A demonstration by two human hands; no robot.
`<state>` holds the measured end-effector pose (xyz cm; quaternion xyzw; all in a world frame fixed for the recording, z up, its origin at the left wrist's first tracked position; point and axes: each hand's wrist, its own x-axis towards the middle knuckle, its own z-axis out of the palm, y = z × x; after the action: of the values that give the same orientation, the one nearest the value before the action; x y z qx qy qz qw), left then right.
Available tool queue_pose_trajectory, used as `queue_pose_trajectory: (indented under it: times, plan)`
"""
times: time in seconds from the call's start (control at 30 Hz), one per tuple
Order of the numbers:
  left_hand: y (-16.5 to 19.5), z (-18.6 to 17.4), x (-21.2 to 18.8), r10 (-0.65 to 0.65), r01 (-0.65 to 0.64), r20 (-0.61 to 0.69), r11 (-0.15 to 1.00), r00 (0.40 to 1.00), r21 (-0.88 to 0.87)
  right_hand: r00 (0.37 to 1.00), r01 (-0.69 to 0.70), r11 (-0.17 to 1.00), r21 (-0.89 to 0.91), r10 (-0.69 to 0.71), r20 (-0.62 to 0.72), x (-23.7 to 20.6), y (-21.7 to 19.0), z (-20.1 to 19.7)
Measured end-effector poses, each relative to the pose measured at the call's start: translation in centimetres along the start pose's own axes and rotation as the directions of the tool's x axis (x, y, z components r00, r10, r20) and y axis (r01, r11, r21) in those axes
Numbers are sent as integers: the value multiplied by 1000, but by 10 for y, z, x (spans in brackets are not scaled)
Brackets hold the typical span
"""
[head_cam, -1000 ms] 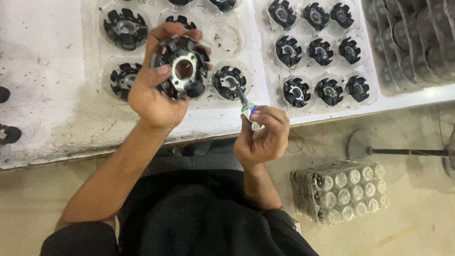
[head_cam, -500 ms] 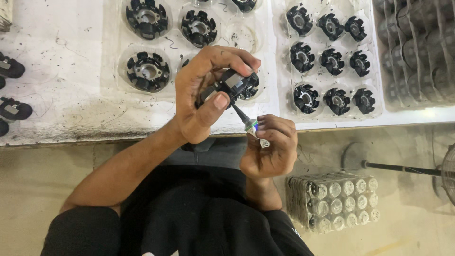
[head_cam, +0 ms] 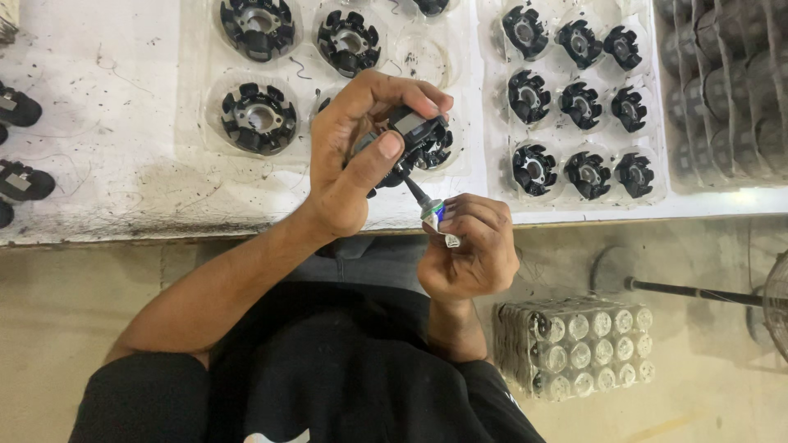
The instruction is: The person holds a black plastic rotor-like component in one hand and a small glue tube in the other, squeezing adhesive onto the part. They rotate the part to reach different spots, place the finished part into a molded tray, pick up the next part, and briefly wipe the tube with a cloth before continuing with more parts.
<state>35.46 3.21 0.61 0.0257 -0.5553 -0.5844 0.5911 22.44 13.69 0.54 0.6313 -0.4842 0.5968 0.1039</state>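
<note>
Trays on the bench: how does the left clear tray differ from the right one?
The left tray holds larger black ring parts, few and widely spaced, with one pocket empty; the right tray holds smaller ones, packed in a tighter grid, every visible pocket filled. Both are clear plastic.

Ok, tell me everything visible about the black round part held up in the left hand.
The black round plastic-looking part is held tilted, edge toward the camera, above the white table's front edge. The left hand grips it, thumb across its near side and fingers over the top, hiding much of it. Radial lobes show on its right. The slim tool from the right hand meets its lower edge.
</note>
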Motion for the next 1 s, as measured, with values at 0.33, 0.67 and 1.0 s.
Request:
queue_pose_trajectory:
  times: [0.33, 0.67, 1.0]
  plan:
    - [-4, -2, -1, -15, 14, -23, 999, 1000, -34, 1000, 0, 1000, 7, -1, 4, -1, 1, 0]
    - [-17, 7, -8, -124, 12, -230, 901, 965, -435, 974, -225, 957, 182, 218, 61, -9, 2, 0]
    - [-19, 10, -6, -509, 29, -370, 617, 777, -786, 983, -144, 960, 240, 168, -79, -9, 25, 23]
